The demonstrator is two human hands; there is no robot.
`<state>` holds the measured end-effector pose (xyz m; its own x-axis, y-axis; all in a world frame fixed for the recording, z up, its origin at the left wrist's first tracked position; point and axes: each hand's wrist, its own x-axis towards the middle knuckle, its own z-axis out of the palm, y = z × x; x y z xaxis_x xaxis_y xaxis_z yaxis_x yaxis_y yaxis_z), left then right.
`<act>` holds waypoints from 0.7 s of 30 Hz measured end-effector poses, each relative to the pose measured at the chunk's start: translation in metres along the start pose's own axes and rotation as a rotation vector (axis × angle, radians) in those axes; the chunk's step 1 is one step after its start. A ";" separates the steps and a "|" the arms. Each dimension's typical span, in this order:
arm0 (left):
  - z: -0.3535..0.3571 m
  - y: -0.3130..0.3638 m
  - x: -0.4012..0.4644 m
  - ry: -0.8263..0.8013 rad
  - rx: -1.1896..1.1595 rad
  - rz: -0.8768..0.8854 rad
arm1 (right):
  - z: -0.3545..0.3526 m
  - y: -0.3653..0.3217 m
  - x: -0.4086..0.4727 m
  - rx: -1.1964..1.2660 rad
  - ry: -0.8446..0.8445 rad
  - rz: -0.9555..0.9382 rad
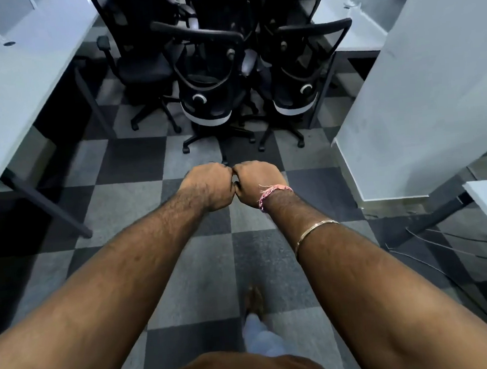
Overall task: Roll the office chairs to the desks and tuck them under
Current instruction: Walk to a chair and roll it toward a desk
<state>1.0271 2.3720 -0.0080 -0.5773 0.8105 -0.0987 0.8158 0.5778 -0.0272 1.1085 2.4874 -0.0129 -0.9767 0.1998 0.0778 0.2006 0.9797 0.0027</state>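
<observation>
Office chairs clustered at twelve o'clock, none yet tucked under.

The office chairs (pixel 213 79) were bunched in the aisle between the left worktop (pixel 10 86) and right worktop (pixel 361 32). The left hand (pixel 209 187) and right hand (pixel 258 183) were fisted, knuckles touching, nothing held, probably readied for a push.

The black office chairs (pixel 205 79) have see-through mesh cloth backs in hard, slightly shiny plastic frames, with a glossy white plastic band low on the back. The long white desks (pixel 23 70) have smooth, matt tops on dark matt metal legs, and the grey and black checked floor (pixel 155 191) looks like rough, fuzzy carpet squares. A frayed pink thread band (pixel 273 192) and a thin shiny gold-coloured metal bangle (pixel 316 231) look soft and smooth in turn.
</observation>
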 end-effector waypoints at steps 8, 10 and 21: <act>-0.007 -0.060 0.176 -0.038 0.026 -0.036 | 0.035 0.080 0.178 0.050 0.008 -0.044; -0.015 -0.076 0.220 -0.051 0.014 -0.046 | 0.039 0.101 0.226 0.065 0.002 -0.054; -0.025 -0.193 0.426 -0.025 -0.038 -0.122 | 0.066 0.160 0.466 0.068 0.043 -0.114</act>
<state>0.6223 2.6082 -0.0199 -0.6707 0.7316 -0.1218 0.7374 0.6755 -0.0031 0.6808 2.7383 -0.0424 -0.9885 0.0875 0.1235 0.0813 0.9952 -0.0538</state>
